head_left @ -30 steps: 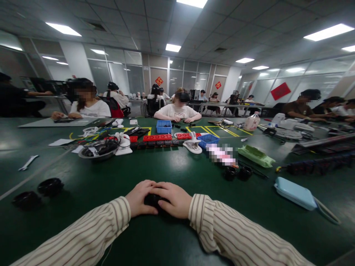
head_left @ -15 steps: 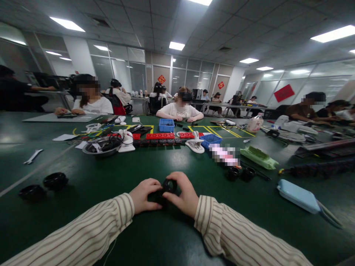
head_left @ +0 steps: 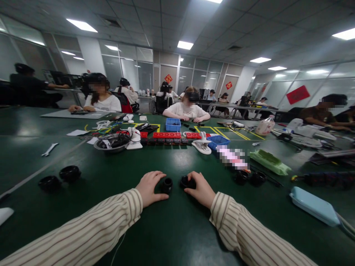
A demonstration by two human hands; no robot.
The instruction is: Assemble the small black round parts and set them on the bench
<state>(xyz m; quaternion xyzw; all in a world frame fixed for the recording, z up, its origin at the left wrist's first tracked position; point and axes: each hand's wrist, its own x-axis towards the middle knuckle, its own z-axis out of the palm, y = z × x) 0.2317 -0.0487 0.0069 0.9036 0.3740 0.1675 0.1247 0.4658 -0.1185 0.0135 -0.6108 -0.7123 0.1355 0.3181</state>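
Note:
Thumb and fingers of my left hand are spread beside a small black hollow cylinder standing on the green table. A gap shows between the hand and that piece. My right hand grips a wider black ring-shaped part at table level, thumb in front and fingers over its rim. The two black pieces are apart. The right fingers partly hide the ring.
Two black rings lie at left, near a wrench. Two more black rings sit at right, by a green packet and a light blue case. Farther back are blue baskets, red power strips and a metal bowl. A person sits opposite.
My hands, together around black parts before, have moved apart. The small cylinder now stands on the table by my left hand, and the wider ring has gone right with my right hand. The view has shifted.

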